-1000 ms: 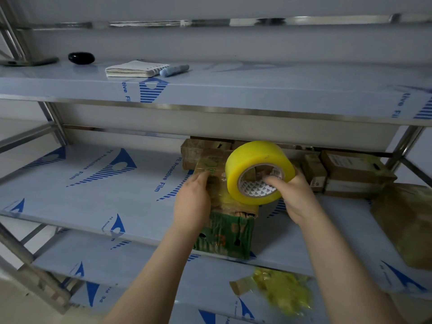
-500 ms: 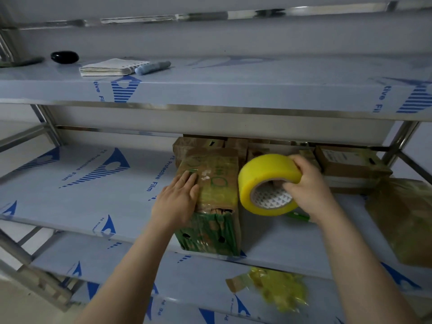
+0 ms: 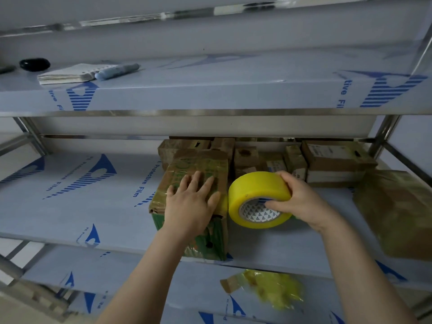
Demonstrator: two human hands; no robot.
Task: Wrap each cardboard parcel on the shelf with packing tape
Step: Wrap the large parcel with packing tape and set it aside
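Centre of the frame: the left hand lies flat on top of the brown cardboard parcel with the green printed lower half. Its fingers are straight and spread, pressing down and gripping nothing. The parcel stands at the front edge of the blue-filmed steel middle shelf, and glossy tape already shows across its top.

Just right of it, the right hand holds the fat yellow roll of packing tape. The fingers curl over the roll's outer face and the thumb tucks into the patterned core. The roll sits right up against the parcel's right side, its open end facing the camera.

At the back of the same shelf is a row of small brown cardboard boxes, and at the right edge a large parcel under yellowish tape.

In the upper left, on the top shelf, are a white spiral notepad, a blue-grey marker and a black oval object. At lower centre, a crumpled wad of yellow tape lies on the bottom shelf.
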